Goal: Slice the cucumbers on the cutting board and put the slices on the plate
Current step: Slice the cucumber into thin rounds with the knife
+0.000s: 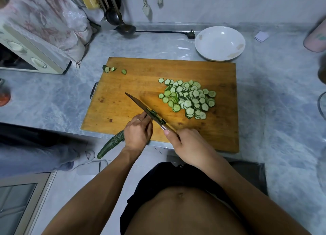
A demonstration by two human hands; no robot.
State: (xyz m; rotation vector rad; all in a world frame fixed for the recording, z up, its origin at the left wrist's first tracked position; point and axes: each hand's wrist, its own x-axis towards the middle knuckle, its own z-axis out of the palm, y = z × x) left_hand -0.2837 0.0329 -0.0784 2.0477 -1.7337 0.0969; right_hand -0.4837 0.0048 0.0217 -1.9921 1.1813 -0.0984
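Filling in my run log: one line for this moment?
stage: slicing | left hand: holds cucumber | right hand: grips knife | slices: piled on cutting board | plate: no slices

The cutting board (pixel 123 86) was matt, scuffed wood; the plate (pixel 220 42) glossy white ceramic (faintly smeared); the counter (pixel 53 97) polished marbled stone; the cucumber (pixel 110 144) skin bumpy.

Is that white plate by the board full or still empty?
Empty. The white plate shows only its bare inside; all the cucumber slices lie heaped on the cutting board.
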